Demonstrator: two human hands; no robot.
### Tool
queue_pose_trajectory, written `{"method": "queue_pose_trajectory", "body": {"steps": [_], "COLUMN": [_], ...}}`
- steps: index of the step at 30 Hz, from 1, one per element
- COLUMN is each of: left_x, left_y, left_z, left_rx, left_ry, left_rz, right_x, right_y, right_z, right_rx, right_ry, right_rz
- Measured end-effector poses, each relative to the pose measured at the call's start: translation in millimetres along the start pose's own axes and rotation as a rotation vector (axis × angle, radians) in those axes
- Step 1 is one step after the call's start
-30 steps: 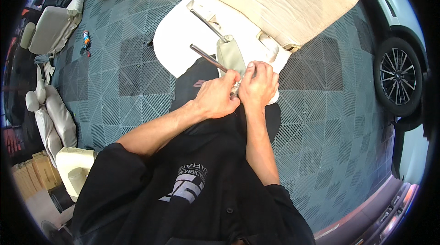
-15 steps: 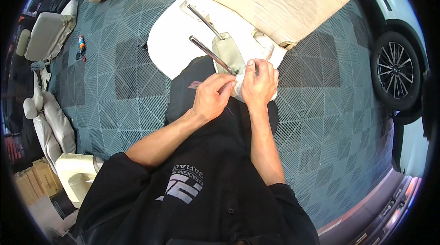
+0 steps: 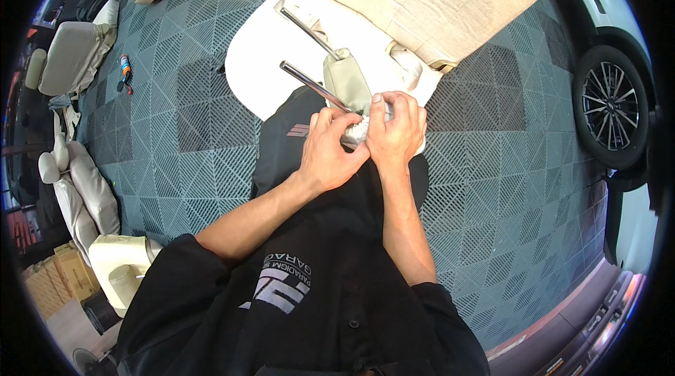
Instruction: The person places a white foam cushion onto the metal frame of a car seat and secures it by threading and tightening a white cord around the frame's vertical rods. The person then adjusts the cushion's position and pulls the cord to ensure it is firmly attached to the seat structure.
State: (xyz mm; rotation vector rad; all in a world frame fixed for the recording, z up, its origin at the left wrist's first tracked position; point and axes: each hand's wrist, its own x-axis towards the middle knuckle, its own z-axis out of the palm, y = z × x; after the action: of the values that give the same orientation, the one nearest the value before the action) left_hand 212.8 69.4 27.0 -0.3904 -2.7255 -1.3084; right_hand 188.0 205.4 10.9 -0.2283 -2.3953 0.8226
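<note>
A car headrest [image 3: 348, 82] with a grey-green cover rests across my lap, its two bare metal posts [image 3: 308, 31] pointing up and to the left. Near its close end, a patch of white material [image 3: 358, 131] shows between my hands. My left hand [image 3: 328, 147] is closed, thumb and fingers pinching the edge of the headrest cover beside the nearer post. On the other side, my right hand [image 3: 395, 126] is wrapped around the headrest's end, thumb on top. What lies under the fingers is hidden.
Just beyond my knees stands a cream car seat [image 3: 422, 7]. More seat parts [image 3: 74, 59] lie at the left, near a spray can [image 3: 125, 66]. A sewing machine [image 3: 119, 270] is at the lower left. A car wheel [image 3: 610, 105] stands at the right.
The left hand has turned slightly, its thumb spreading lower, and more white material shows between the hands. The headrest posts have tipped a little to the left.
</note>
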Motion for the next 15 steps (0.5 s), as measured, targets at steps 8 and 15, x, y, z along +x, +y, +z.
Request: {"method": "queue_pose_trajectory", "body": {"steps": [8,15], "left_x": [-4,-1], "left_y": [17,8], "left_z": [-7,-17], "left_rx": [0.146,-0.042], "left_ry": [-0.116,-0.234], "left_rz": [-0.348,-0.692], "right_x": [-3,-22], "right_y": [-5,-13], "right_z": [2,4], "right_rx": [-0.015,-0.056], "right_ry": [-0.046,-0.041], "right_rz": [0.013,-0.011]}}
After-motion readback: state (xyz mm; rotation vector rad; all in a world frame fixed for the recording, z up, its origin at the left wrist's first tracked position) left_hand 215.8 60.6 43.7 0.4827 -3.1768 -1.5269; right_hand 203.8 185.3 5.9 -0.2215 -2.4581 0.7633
